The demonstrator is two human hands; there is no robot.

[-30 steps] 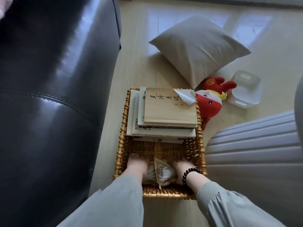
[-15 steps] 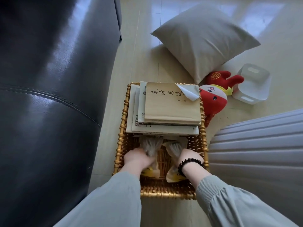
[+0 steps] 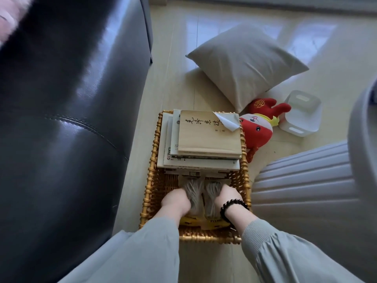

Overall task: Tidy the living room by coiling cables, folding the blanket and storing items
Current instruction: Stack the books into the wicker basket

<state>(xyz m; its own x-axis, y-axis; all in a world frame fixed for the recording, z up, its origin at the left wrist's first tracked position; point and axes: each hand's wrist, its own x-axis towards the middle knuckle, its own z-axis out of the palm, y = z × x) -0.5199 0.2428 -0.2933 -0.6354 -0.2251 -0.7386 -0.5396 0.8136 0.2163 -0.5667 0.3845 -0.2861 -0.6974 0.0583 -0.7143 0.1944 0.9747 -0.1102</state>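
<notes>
At the near rim of the wicker basket (image 3: 204, 238) both sleeves reach in, and each hand has its own bundle. The left hand (image 3: 176, 201) is curled down over the left bag (image 3: 190, 192). The right hand (image 3: 229, 198), with a dark bead bracelet (image 3: 232, 207) on its wrist, grips the right bag (image 3: 212, 194). The fingertips are buried in the plastic, so how deep each grip goes cannot be seen.

The bags are clear, each with a yellow end at the near rim and a grey stranded bundle inside (coiled cable, most likely). They lie side by side, touching or nearly so, in the near half of the basket. Their long axes run straight away from the person, parallel to the basket's long sides, and the far ends meet the foot of the book stack (image 3: 208, 137).

That is what the next move depends on — neither hand needs to cross over, since each bag lies directly under and ahead of its own hand. The bags look seated, so the storing step seems almost done; letting go and lifting clear is what remains.

The books fill the far half up to the far rim. Beyond the far right corner lie a red plush toy (image 3: 257, 129), a white bin (image 3: 302, 114) and a grey cushion (image 3: 244, 64) on the floor.
</notes>
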